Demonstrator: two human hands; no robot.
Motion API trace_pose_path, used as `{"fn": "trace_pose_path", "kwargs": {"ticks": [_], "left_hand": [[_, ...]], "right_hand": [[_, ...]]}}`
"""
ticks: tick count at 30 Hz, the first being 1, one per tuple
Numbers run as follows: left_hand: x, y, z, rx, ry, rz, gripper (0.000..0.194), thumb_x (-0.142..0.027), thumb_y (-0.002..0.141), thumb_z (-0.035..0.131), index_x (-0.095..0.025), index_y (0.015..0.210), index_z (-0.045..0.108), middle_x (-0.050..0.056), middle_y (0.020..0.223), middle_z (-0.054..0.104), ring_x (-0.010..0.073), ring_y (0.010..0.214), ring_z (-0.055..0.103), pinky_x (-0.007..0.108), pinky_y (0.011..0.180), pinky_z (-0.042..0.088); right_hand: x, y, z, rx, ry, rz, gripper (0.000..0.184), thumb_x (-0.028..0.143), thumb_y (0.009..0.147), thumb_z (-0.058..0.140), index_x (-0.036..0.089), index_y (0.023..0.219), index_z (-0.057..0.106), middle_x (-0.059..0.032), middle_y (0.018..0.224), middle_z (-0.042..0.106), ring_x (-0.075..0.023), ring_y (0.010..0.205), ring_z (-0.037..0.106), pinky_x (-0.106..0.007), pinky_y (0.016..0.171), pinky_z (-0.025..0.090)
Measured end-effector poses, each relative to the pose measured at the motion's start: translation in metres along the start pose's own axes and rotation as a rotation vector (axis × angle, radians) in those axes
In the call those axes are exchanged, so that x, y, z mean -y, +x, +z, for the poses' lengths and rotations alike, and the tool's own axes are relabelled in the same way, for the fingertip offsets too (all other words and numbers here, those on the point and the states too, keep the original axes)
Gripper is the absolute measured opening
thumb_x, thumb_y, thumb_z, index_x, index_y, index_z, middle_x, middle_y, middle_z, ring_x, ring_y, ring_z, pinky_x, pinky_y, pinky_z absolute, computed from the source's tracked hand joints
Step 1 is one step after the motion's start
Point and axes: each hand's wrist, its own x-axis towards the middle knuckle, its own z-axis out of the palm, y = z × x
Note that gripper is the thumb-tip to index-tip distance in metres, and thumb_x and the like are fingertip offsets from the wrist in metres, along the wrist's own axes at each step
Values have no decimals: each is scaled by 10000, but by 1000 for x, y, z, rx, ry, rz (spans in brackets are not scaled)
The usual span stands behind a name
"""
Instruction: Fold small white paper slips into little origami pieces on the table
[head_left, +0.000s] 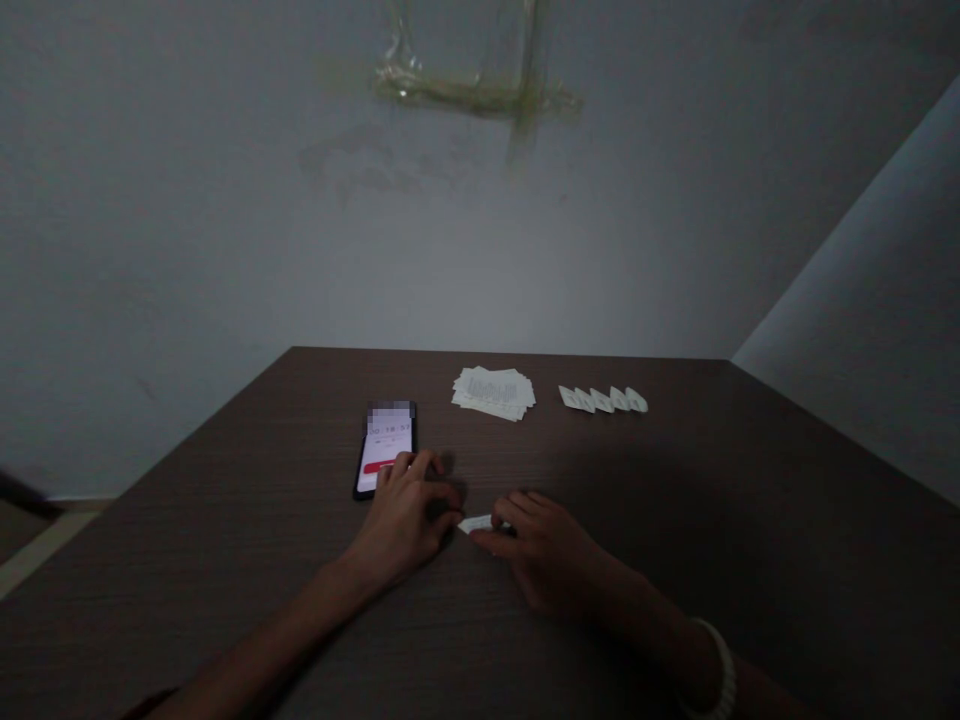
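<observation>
A small folded piece of white paper (pixel 478 524) lies low over the table between my two hands. My right hand (pixel 541 545) is closed on its right end, thumb below and fingers above. At the paper's left tip, my left hand (pixel 411 510) pinches with thumb and index finger, the other fingers curled loosely near the phone. Whatever part of the paper is inside the right hand's fingers is hidden. Just behind my left hand lies a phone (pixel 388 440) with a lit screen showing a timer and a red button.
A loose stack of printed paper sheets (pixel 495 390) lies at the back middle of the brown table (pixel 247 520). Right of it, several folded white papers (pixel 602 400) sit in an overlapping row. A grey wall (pixel 480 250) stands behind the table.
</observation>
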Motion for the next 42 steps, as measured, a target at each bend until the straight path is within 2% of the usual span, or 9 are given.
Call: {"fn": "trace_pose_path", "kwargs": {"ticks": [5, 8, 12, 15, 20, 25, 32, 37, 42], "left_hand": [[1, -2, 2, -12, 2, -12, 41, -218, 771, 693, -238, 790, 723, 60, 1075, 525, 289, 1018, 434, 467, 868, 381], [1, -2, 2, 24, -2, -20, 60, -217, 781, 679, -250, 801, 725, 52, 1078, 534, 278, 1022, 433, 452, 874, 379], [-1, -2, 0, 51, -24, 40, 128, -172, 806, 632, -262, 828, 722, 47, 1082, 539, 272, 1025, 439, 452, 882, 362], [1, -3, 0, 45, -46, 86, 160, -154, 823, 603, -262, 851, 718, 50, 1065, 542, 270, 1028, 443, 445, 875, 353], [4, -6, 4, 53, -74, 124, 155, -157, 844, 581, -246, 871, 705, 47, 1026, 552, 258, 1013, 456, 417, 850, 351], [3, -7, 6, 59, -113, 155, 125, -199, 850, 601, -247, 933, 681, 42, 1043, 553, 256, 1028, 460, 407, 851, 343], [5, -9, 9, 34, -198, 166, 57, -180, 838, 614, -205, 886, 631, 39, 999, 597, 243, 990, 492, 396, 841, 350], [5, -7, 9, -53, -314, 127, 73, -171, 847, 590, -196, 906, 624, 33, 896, 622, 212, 882, 526, 369, 799, 386], [2, -4, 5, -115, -378, 154, 81, -213, 867, 591, -199, 816, 651, 19, 806, 636, 196, 832, 542, 349, 772, 401]], "right_hand": [[-2, -3, 5, -44, 40, 9, 404, 139, 830, 560, 232, 1223, 572, -89, 1075, 563, -223, 946, 479, -340, 788, 387], [-5, -8, 7, -112, 132, 28, 342, 105, 842, 541, 243, 1146, 617, -67, 1090, 578, -203, 954, 498, -332, 810, 394], [-15, -12, 10, -258, 203, 214, 250, 200, 912, 540, 194, 1152, 608, -81, 1127, 583, -216, 1020, 499, -365, 899, 396], [-21, -11, 12, -261, 224, 279, 203, 244, 912, 572, 197, 1099, 633, -75, 1095, 597, -221, 997, 511, -366, 877, 411], [-21, -5, 14, -285, 260, 306, 101, 177, 853, 635, 193, 953, 639, -52, 999, 614, -212, 932, 524, -352, 831, 409], [-23, -3, 13, -329, 349, 314, 139, 123, 779, 699, 174, 863, 601, -36, 909, 626, -195, 867, 526, -324, 779, 398], [-23, -5, 18, -410, 486, 331, 103, 123, 784, 699, 188, 811, 623, -6, 757, 634, -165, 742, 545, -285, 680, 384], [-25, -6, 16, -510, 536, 296, 88, 137, 801, 689, 194, 749, 646, 0, 713, 658, -150, 674, 561, -288, 676, 388], [-27, -8, 16, -580, 541, 283, 75, 174, 805, 701, 202, 745, 666, 0, 714, 672, -148, 672, 581, -276, 666, 405]]}}
